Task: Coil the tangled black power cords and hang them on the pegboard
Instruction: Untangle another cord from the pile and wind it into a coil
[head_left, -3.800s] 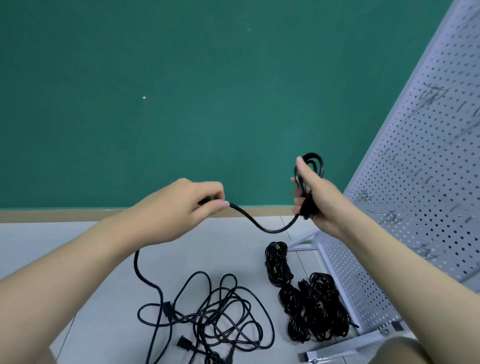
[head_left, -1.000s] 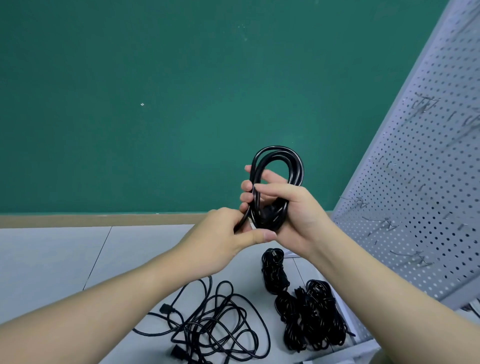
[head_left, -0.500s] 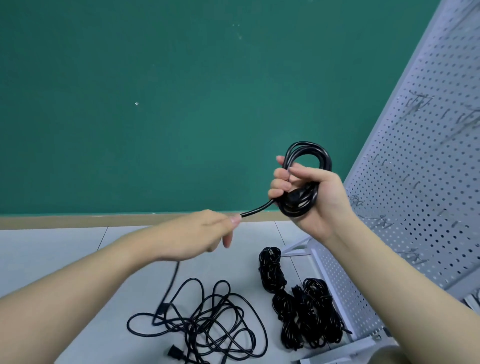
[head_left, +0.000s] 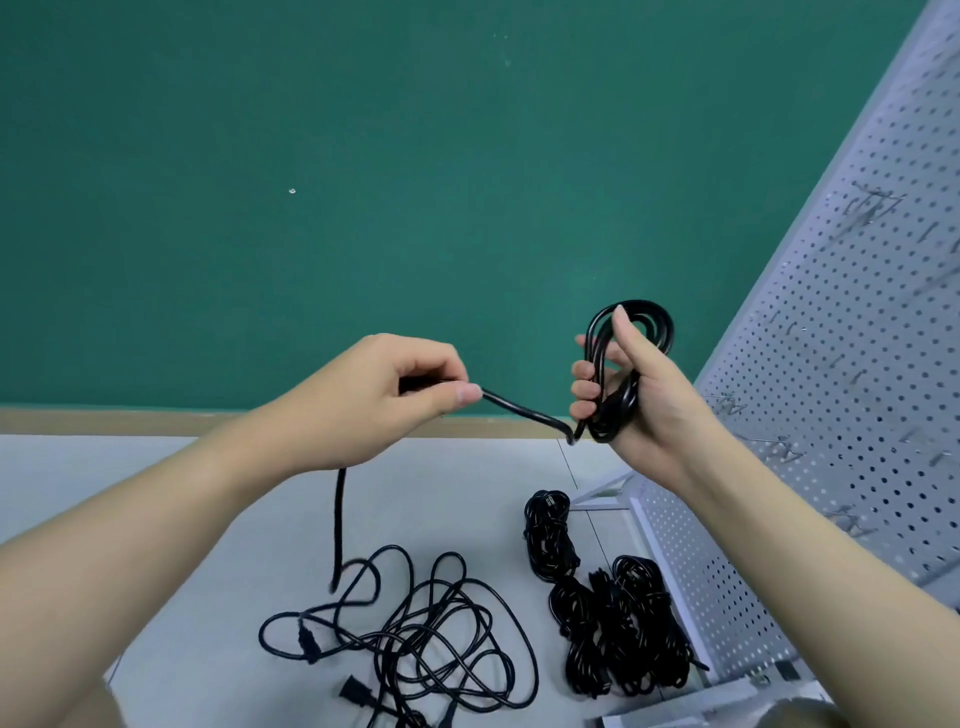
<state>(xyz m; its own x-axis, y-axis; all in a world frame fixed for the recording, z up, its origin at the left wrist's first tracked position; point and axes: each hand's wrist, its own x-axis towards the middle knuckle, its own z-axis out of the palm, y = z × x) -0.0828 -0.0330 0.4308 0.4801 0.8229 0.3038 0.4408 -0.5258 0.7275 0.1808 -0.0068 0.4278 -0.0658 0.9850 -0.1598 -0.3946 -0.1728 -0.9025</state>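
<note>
A green wall (head_left: 363, 182) is seen across the far side, met by a pale grey floor (head_left: 156, 493) below. A white pegboard (head_left: 841, 364) is leaned along the right, with wire hooks set into its holes. On the floor near the middle, a loose tangle of black power cords (head_left: 410, 644) is spread out; just to its right, beside the foot of the pegboard, several bundled cords (head_left: 608, 613) are laid together. A small coil (head_left: 623, 364) is held up in front of the wall by the right hand (head_left: 639, 395), whose grip is curled round the loops. The free cord (head_left: 524, 410) running left from the coil is pinched between thumb and forefinger by the left hand (head_left: 363, 400), and is let fall from there towards the tangle.
</note>
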